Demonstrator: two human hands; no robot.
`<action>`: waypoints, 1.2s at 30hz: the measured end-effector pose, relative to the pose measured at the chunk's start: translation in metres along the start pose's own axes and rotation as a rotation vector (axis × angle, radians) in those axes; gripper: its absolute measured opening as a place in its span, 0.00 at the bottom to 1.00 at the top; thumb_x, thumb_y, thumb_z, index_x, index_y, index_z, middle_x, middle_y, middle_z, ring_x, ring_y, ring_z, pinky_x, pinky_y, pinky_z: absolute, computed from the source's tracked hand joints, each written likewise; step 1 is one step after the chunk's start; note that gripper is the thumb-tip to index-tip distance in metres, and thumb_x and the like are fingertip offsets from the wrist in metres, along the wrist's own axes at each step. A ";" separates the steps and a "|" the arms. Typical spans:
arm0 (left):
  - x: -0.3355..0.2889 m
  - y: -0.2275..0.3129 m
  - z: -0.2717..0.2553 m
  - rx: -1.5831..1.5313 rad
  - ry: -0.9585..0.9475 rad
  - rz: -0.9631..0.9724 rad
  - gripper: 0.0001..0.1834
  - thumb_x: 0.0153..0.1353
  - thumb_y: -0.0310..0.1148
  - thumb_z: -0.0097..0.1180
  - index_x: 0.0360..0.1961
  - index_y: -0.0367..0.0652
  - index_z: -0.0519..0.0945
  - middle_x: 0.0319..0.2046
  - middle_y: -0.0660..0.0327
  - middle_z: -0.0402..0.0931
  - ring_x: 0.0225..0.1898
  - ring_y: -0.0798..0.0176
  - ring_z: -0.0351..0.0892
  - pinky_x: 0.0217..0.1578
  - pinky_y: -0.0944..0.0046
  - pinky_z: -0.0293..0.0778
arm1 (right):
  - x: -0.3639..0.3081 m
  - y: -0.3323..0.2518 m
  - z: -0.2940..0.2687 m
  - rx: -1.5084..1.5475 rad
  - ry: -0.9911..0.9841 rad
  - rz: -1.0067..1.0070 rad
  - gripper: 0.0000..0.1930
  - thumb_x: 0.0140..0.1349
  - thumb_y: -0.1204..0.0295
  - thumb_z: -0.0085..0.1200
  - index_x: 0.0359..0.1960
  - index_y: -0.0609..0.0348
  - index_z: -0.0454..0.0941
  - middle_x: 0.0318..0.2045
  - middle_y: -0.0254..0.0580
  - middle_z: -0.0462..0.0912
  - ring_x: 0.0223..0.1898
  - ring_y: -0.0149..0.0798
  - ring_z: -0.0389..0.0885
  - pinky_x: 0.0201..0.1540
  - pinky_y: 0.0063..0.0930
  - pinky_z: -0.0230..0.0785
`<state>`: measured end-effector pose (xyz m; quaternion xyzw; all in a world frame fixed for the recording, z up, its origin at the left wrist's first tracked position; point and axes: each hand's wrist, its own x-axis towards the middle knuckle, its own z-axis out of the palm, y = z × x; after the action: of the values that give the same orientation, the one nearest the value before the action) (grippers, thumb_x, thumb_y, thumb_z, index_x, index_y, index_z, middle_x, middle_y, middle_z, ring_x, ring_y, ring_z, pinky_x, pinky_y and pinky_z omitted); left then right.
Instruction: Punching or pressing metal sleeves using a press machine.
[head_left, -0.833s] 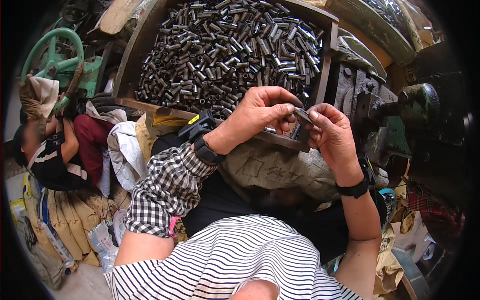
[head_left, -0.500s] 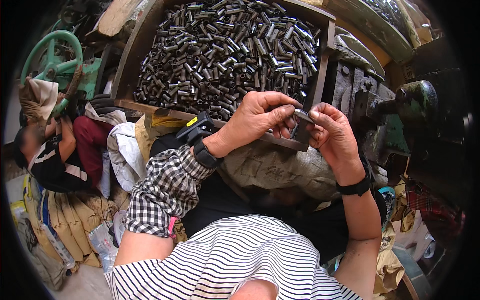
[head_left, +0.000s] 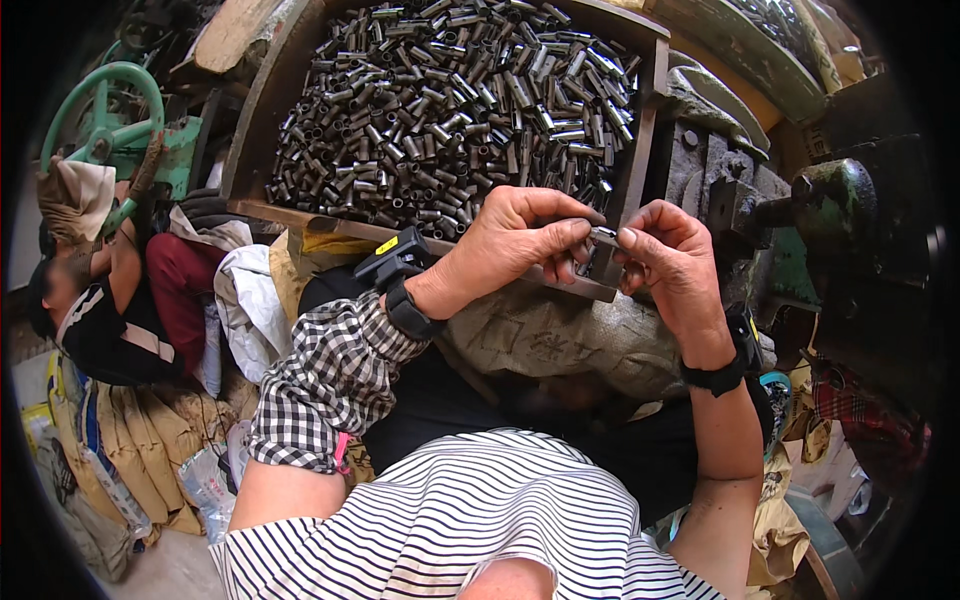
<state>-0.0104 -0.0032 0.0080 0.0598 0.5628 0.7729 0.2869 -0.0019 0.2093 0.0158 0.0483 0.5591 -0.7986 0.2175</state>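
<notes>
Over the near right corner of a shallow box (head_left: 645,165), my two hands meet at a small silvery metal tube (head_left: 604,235). My left hand (head_left: 525,238) pinches its left end between thumb and index finger, the other fingers curled below. At the other end, the thumb and fingertips of my right hand (head_left: 672,258) close on the tube, covering much of it. Beyond my hands the box holds a heap of short dark metal tubes (head_left: 430,130), shiny in places, many with hollow ends showing.
A grimy machine (head_left: 835,205) stands close on the right. Grey sacking (head_left: 560,335) lies below the box's near edge. At the left, another person (head_left: 120,310) works beside a green handwheel (head_left: 105,140). Stacked tan sacks (head_left: 150,440) lie at the lower left.
My right hand has turned slightly and its wrist has moved a little downward, its fingers rearranged around the tube. My left hand has hardly moved. The other person's arm has shifted.
</notes>
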 end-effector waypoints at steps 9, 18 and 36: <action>-0.003 0.013 0.003 0.036 -0.191 -0.108 0.11 0.60 0.25 0.55 0.44 0.34 0.73 0.26 0.60 0.78 0.24 0.73 0.79 0.22 0.77 0.74 | 0.001 -0.001 -0.007 0.211 -0.243 0.191 0.06 0.55 0.75 0.60 0.28 0.63 0.75 0.19 0.37 0.78 0.16 0.25 0.75 0.17 0.16 0.70; -0.014 0.018 -0.001 0.059 -0.417 -0.266 0.18 0.58 0.27 0.57 0.46 0.39 0.63 0.30 0.63 0.72 0.22 0.76 0.74 0.16 0.78 0.70 | -0.010 0.003 0.015 0.065 -0.299 0.247 0.07 0.55 0.78 0.59 0.28 0.61 0.72 0.22 0.35 0.77 0.20 0.26 0.78 0.18 0.17 0.73; -0.005 -0.006 -0.057 1.267 0.224 0.444 0.10 0.47 0.27 0.60 0.32 0.39 0.76 0.29 0.51 0.74 0.30 0.49 0.76 0.31 0.55 0.74 | 0.048 0.029 0.047 -1.904 -0.084 -0.430 0.03 0.49 0.78 0.51 0.27 0.60 0.74 0.29 0.49 0.76 0.30 0.48 0.81 0.31 0.35 0.74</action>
<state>-0.0276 -0.0526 -0.0169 0.2497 0.9076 0.3363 -0.0289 -0.0254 0.1441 -0.0072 -0.2791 0.9589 -0.0367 0.0347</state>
